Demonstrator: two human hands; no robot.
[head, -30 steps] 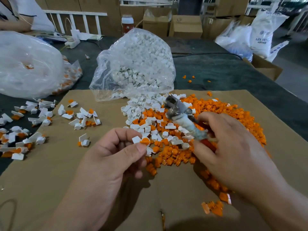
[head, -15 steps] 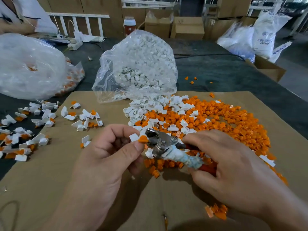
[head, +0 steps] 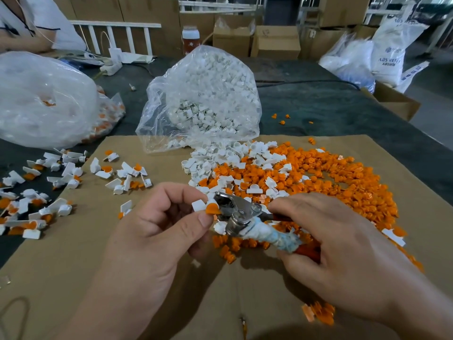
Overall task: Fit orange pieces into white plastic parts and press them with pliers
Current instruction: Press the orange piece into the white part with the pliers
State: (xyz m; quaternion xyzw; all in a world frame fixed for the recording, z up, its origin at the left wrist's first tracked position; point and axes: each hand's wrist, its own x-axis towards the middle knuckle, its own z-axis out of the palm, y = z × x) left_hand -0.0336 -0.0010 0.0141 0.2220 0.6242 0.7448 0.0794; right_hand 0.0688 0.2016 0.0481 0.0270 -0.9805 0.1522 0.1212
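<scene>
Pinches white part [head: 199, 205] with orange piece [head: 212, 208] in left hand [head: 147, 241]; grips pliers [head: 235, 212] in right hand [head: 343, 253], long axis crosswise, nose pointing left at the piece.

Left hand [head: 152, 231], right hand [head: 343, 253]: both bare. Forearms bare to frame edge. Fingernails short, trimmed. Knuckles creased, fingers broad.

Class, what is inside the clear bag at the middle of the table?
The clear bag holds white plastic parts, some spilled onto the cardboard. What lies deeper inside is covered by them.
</scene>
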